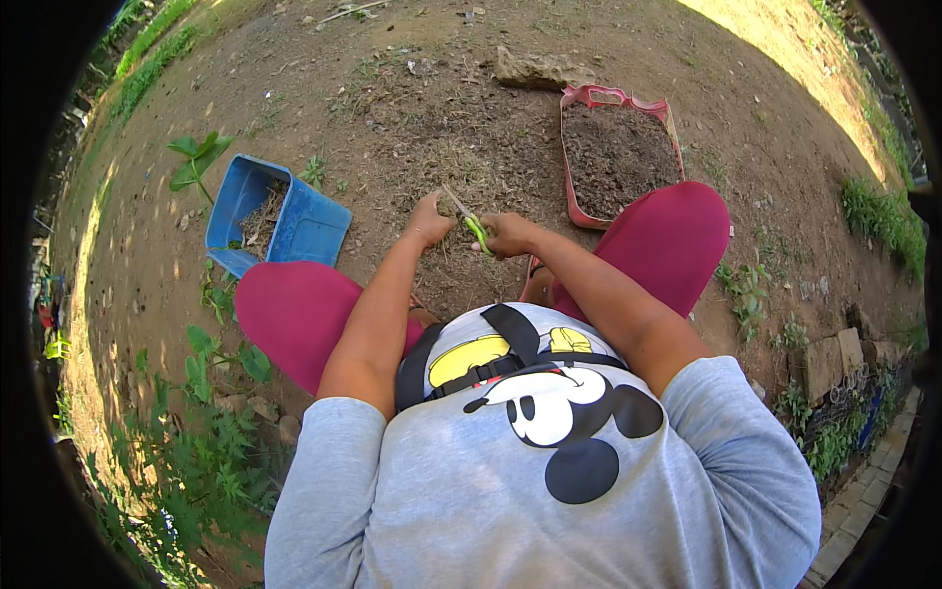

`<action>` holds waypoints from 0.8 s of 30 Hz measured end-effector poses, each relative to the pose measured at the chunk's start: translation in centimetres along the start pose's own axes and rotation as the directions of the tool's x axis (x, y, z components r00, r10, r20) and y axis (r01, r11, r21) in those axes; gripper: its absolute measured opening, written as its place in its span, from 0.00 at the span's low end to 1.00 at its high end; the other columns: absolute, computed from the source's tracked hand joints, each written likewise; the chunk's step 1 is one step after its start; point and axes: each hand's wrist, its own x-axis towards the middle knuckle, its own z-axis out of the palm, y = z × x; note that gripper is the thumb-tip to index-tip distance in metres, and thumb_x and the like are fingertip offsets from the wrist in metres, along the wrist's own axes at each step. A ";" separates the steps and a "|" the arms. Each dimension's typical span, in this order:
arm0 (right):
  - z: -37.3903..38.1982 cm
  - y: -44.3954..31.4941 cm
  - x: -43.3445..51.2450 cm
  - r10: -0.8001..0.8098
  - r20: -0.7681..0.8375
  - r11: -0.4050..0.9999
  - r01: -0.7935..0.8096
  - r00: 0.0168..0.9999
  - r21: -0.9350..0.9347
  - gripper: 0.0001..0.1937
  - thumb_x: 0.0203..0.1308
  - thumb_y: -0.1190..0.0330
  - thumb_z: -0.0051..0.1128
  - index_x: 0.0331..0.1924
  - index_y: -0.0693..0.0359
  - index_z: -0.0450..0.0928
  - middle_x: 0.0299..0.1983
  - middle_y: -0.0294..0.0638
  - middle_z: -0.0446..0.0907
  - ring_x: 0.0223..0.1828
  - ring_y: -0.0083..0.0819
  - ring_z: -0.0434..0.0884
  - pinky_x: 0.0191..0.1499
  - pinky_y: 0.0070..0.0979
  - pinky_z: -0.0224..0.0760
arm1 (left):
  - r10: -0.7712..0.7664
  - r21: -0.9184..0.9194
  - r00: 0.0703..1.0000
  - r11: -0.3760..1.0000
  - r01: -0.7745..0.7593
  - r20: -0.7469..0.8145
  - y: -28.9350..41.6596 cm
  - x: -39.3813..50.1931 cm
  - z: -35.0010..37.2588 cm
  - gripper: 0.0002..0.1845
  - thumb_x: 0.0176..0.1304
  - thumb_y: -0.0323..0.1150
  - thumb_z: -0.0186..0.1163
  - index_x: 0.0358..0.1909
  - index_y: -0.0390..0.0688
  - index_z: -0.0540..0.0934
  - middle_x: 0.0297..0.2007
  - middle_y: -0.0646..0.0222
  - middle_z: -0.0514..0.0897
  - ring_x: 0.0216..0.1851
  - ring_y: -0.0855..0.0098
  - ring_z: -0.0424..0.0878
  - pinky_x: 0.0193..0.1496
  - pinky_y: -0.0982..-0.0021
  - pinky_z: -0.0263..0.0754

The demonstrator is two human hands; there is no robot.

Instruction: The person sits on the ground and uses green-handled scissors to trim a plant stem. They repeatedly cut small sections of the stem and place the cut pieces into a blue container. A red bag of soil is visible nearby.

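Observation:
My right hand (506, 234) is closed around the green handles of a pair of scissors (476, 227), whose blades point up and to the left, towards my other hand. Just left of the blades, my left hand (430, 219) is held low over the soil with its thumb towards the scissors; whether anything thin lies between its fingers cannot be told. Dry cut grass (460, 173) lies on the ground just beyond both hands.
A blue plastic container (313, 221) with dry plant matter lies tilted at left. At right stands a red-rimmed plastic tray (570, 177) full of dark soil, with a rough stone (541, 70) behind it. Leafy plants (199, 456) grow at lower left.

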 end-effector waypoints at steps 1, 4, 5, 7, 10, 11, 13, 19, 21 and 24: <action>0.1 -0.3 0.0 0.049 0.059 0.996 -0.053 0.997 0.077 0.33 0.57 0.42 0.72 0.55 0.58 0.76 0.37 0.44 0.85 0.42 0.36 0.86 0.35 0.34 0.81 | 0.034 -0.054 0.999 0.998 -0.036 -0.033 -2.0 0.8 0.7 0.43 0.47 0.31 0.74 0.69 0.33 0.70 0.58 0.51 0.82 0.56 0.57 0.83 0.61 0.64 0.76; 0.5 -1.5 -1.5 0.152 -0.081 0.981 -0.141 0.985 0.132 0.42 0.55 0.42 0.74 0.65 0.59 0.65 0.45 0.44 0.82 0.46 0.31 0.84 0.36 0.33 0.82 | -0.093 -0.335 0.995 0.939 0.076 -0.036 -2.0 1.0 0.5 0.44 0.48 0.31 0.75 0.69 0.32 0.69 0.57 0.52 0.81 0.56 0.58 0.82 0.61 0.61 0.77; 0.4 -1.2 -1.2 0.152 -0.075 0.974 -0.136 0.986 0.183 0.45 0.55 0.42 0.74 0.67 0.60 0.62 0.49 0.46 0.80 0.48 0.33 0.84 0.38 0.34 0.83 | -0.169 -0.442 0.986 0.885 0.149 -0.007 -1.0 0.7 0.1 0.43 0.49 0.31 0.75 0.69 0.32 0.69 0.56 0.52 0.81 0.56 0.58 0.82 0.61 0.59 0.78; -0.1 0.3 0.1 0.149 -0.076 0.950 -0.122 0.986 0.287 0.52 0.53 0.42 0.75 0.71 0.62 0.55 0.56 0.50 0.76 0.52 0.36 0.83 0.42 0.36 0.84 | -0.316 -0.677 0.945 0.678 0.286 0.084 2.8 -0.9 -1.1 0.28 0.54 0.29 0.72 0.58 0.35 0.75 0.49 0.58 0.83 0.49 0.62 0.84 0.54 0.59 0.82; -0.9 -1.5 -0.3 0.086 0.016 0.804 -0.079 0.996 0.590 0.52 0.56 0.43 0.74 0.73 0.60 0.52 0.60 0.48 0.74 0.54 0.37 0.80 0.52 0.43 0.81 | -0.263 -0.835 0.925 0.412 0.364 0.274 3.5 -1.3 -2.6 0.21 0.58 0.31 0.70 0.52 0.37 0.78 0.46 0.61 0.83 0.45 0.62 0.85 0.51 0.55 0.85; -1.1 -2.7 -1.1 0.049 0.038 0.732 -0.062 0.998 0.679 0.50 0.56 0.44 0.74 0.73 0.60 0.53 0.59 0.46 0.74 0.54 0.36 0.80 0.52 0.44 0.81 | -0.193 -0.858 0.923 0.345 0.382 0.333 3.3 -1.2 -2.9 0.21 0.59 0.33 0.70 0.52 0.37 0.78 0.47 0.61 0.83 0.45 0.62 0.85 0.52 0.54 0.85; -0.8 -3.0 -0.8 -0.023 0.006 0.632 0.011 1.000 0.775 0.41 0.59 0.49 0.74 0.69 0.58 0.60 0.54 0.42 0.76 0.52 0.33 0.81 0.50 0.44 0.81 | -0.133 -0.865 0.926 0.330 0.378 0.354 4.6 -1.2 -2.4 0.21 0.62 0.38 0.70 0.52 0.38 0.79 0.46 0.62 0.83 0.44 0.62 0.85 0.50 0.53 0.85; -0.9 -3.5 -0.6 -0.170 -0.113 0.427 0.177 0.979 0.887 0.39 0.57 0.57 0.78 0.67 0.63 0.67 0.53 0.43 0.79 0.53 0.34 0.79 0.50 0.35 0.77 | -0.163 -0.719 0.950 0.622 0.309 0.267 6.3 -1.9 -1.9 0.32 0.60 0.52 0.74 0.57 0.39 0.79 0.49 0.60 0.84 0.55 0.61 0.82 0.55 0.56 0.82; -0.7 -2.4 0.3 -0.124 -0.190 0.501 0.227 0.974 0.835 0.42 0.55 0.58 0.79 0.69 0.64 0.66 0.54 0.44 0.79 0.55 0.34 0.79 0.54 0.33 0.75 | -0.213 -0.675 0.976 0.713 0.188 0.046 6.6 -2.2 -0.9 0.37 0.58 0.56 0.75 0.59 0.37 0.78 0.50 0.57 0.83 0.55 0.63 0.81 0.54 0.60 0.81; -0.7 -1.7 1.2 -0.098 -0.278 0.641 0.274 0.956 0.717 0.45 0.52 0.58 0.80 0.71 0.65 0.65 0.57 0.45 0.78 0.58 0.34 0.77 0.59 0.32 0.72 | -0.320 -0.773 0.947 0.608 0.178 -0.034 7.3 -2.3 -0.2 0.37 0.57 0.54 0.77 0.58 0.36 0.79 0.48 0.56 0.83 0.49 0.65 0.82 0.49 0.61 0.80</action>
